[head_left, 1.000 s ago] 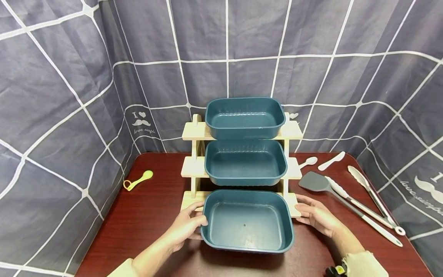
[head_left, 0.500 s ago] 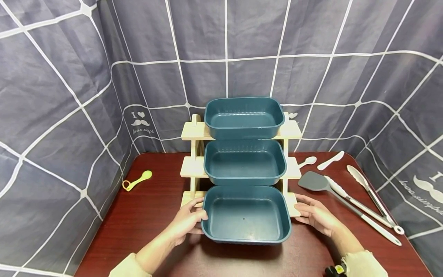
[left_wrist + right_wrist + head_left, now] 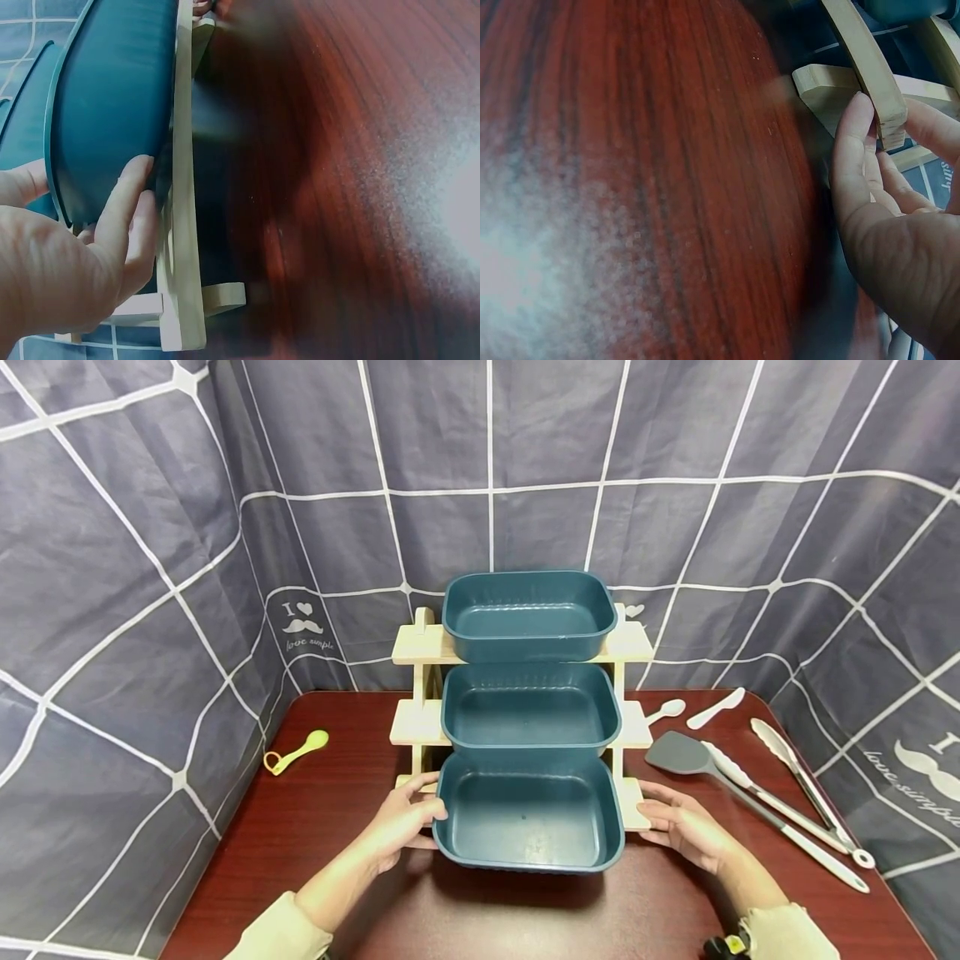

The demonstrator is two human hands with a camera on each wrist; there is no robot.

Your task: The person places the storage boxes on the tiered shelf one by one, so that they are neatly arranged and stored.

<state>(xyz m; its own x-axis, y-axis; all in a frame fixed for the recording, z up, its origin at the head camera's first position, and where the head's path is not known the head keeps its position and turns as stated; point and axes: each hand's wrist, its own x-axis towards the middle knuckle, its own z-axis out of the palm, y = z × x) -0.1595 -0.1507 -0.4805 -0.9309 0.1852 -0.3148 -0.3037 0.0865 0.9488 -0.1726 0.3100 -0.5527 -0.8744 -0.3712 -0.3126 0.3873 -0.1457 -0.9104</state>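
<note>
My left hand [image 3: 403, 825] grips the left end of the lowest dark teal plastic bin [image 3: 528, 818]. In the left wrist view its thumb is at the rim and its fingers lie against the bin's outer side [image 3: 120, 90]. That bin is over the bottom tier of a three-tier wooden rack [image 3: 422, 722], overlapping its front edge. My right hand [image 3: 686, 828] pinches the right end of the bottom shelf board [image 3: 877, 82] between thumb and fingers. Two matching bins rest above, a middle bin [image 3: 531, 714] and a top bin [image 3: 529, 610].
Left on the dark red table [image 3: 330, 835] lies a yellow-green spoon [image 3: 303, 750]. To the right are a white spoon [image 3: 669, 709], a white knife [image 3: 716, 708], a grey spatula [image 3: 682, 753] and tongs [image 3: 772, 803]. A grey curtain [image 3: 547, 452] with white lines stands behind.
The lowest bin has moved back toward the rack with my left hand, and its back edge now sits behind the middle bin's front. My right hand stays on the shelf end.
</note>
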